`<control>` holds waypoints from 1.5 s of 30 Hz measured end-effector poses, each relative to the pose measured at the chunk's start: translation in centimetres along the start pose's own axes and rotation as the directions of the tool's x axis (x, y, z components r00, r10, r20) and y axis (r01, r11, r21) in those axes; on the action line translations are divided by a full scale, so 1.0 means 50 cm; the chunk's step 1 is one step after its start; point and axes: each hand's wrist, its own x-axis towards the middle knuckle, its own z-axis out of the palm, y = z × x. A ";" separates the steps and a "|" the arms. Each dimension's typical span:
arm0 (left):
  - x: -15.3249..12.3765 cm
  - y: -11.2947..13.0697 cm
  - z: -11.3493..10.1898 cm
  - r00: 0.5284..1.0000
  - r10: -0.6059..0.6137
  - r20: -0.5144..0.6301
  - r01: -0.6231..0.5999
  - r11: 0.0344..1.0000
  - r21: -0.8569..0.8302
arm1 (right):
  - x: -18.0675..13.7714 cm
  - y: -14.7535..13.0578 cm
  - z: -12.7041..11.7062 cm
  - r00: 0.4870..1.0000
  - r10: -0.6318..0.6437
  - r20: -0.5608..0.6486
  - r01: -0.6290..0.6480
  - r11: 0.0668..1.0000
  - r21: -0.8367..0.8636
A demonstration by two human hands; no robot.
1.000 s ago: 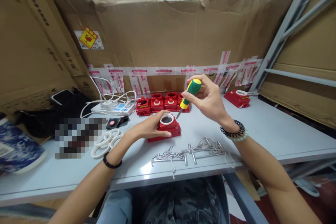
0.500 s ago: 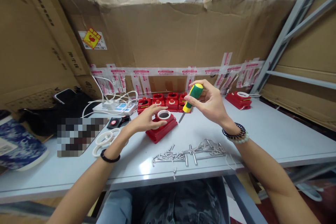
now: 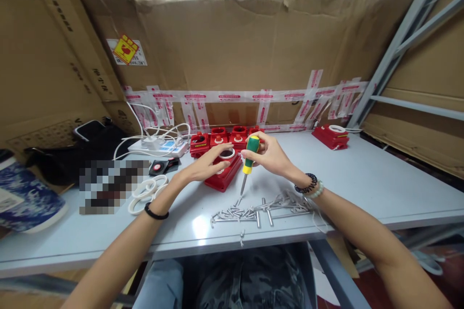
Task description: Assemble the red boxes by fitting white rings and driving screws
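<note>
My left hand [image 3: 208, 163] rests with fingers spread over a red plastic housing [image 3: 222, 177] that carries a white ring on top. My right hand [image 3: 268, 153] grips a screwdriver [image 3: 248, 160] with a green and yellow handle. The screwdriver stands nearly upright. Its tip points down at a scatter of metal screws [image 3: 253, 210] on the grey table [image 3: 362, 183], just in front of the housing.
A row of red housings [image 3: 221, 138] stands at the back by the taped cardboard wall [image 3: 235, 53]. Another red housing [image 3: 330, 135] lies at the right. White rings [image 3: 145, 193], a power strip with cables [image 3: 157, 146] and a black bag [image 3: 87, 149] lie to the left.
My right hand has come down and left with the screwdriver, its tip now at the screws. My left hand has turned the red housing and shifted it back.
</note>
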 end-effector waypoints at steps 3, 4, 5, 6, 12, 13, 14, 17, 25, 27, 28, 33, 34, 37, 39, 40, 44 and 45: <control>0.002 0.000 -0.010 0.999 0.030 0.025 -0.030 0.999 -0.011 | -0.002 -0.003 0.003 1.000 0.019 0.008 -0.019 0.999 -0.036; 0.002 -0.001 -0.013 0.999 0.042 0.022 -0.042 0.999 -0.001 | -0.002 -0.003 0.004 1.000 0.023 0.013 -0.022 0.999 -0.038; 0.002 -0.001 -0.015 0.999 0.050 0.019 -0.051 0.999 0.011 | -0.002 -0.003 0.005 1.000 0.023 0.017 -0.023 0.999 -0.037; 0.002 -0.002 -0.017 0.998 0.053 0.015 -0.053 0.998 0.023 | -0.003 -0.003 0.005 1.000 0.023 0.021 -0.022 0.999 -0.036; -0.001 -0.009 -0.024 1.000 -0.011 -0.017 0.012 0.998 0.055 | -0.002 -0.008 -0.004 1.000 0.004 0.012 -0.004 1.000 0.005; -0.002 -0.011 -0.024 0.999 -0.023 -0.032 0.025 0.997 0.072 | -0.001 -0.011 -0.008 1.000 -0.004 0.002 0.004 1.000 0.021; -0.002 -0.013 -0.024 0.998 -0.034 -0.053 0.039 0.995 0.092 | -0.001 -0.015 -0.012 1.000 -0.011 -0.010 0.012 0.999 0.032; -0.001 -0.016 -0.019 0.991 -0.059 -0.121 0.076 0.986 0.146 | -0.001 -0.035 -0.023 0.998 -0.026 -0.057 0.028 0.999 0.044; -0.001 0.009 0.006 0.981 -0.133 -0.139 0.158 0.970 0.187 | 0.000 -0.063 -0.034 0.966 -0.098 -0.237 0.115 0.992 0.060; -0.001 0.014 0.010 0.980 -0.150 -0.133 0.176 0.963 0.204 | 0.005 -0.057 -0.038 0.962 -0.100 -0.253 0.115 0.992 0.048; -0.001 0.016 0.011 0.978 -0.161 -0.131 0.186 0.959 0.212 | 0.008 -0.053 -0.041 0.960 -0.103 -0.259 0.118 0.992 0.041; -0.004 0.020 0.013 0.975 -0.186 -0.121 0.210 0.950 0.231 | 0.021 -0.036 -0.052 0.949 -0.120 -0.292 0.135 0.990 0.034; -0.004 0.020 0.013 0.975 -0.188 -0.119 0.212 0.949 0.234 | 0.023 -0.033 -0.053 0.948 -0.117 -0.297 0.133 0.990 0.037; -0.004 0.021 0.014 0.973 -0.197 -0.120 0.220 0.946 0.237 | 0.027 -0.027 -0.053 0.946 -0.106 -0.305 0.125 0.991 0.041; -0.003 0.021 0.015 0.972 -0.203 -0.122 0.227 0.945 0.235 | 0.028 -0.025 -0.053 0.945 -0.104 -0.310 0.124 0.991 0.046; -0.003 0.022 0.015 0.971 -0.206 -0.123 0.230 0.945 0.233 | 0.029 -0.024 -0.053 0.945 -0.103 -0.310 0.124 0.991 0.052; -0.003 0.020 0.015 0.971 -0.206 -0.125 0.230 0.945 0.231 | 0.027 -0.027 -0.051 0.949 -0.101 -0.298 0.129 0.989 0.075; -0.003 0.019 0.015 0.971 -0.202 -0.125 0.227 0.946 0.231 | 0.026 -0.028 -0.050 0.949 -0.103 -0.296 0.130 0.989 0.074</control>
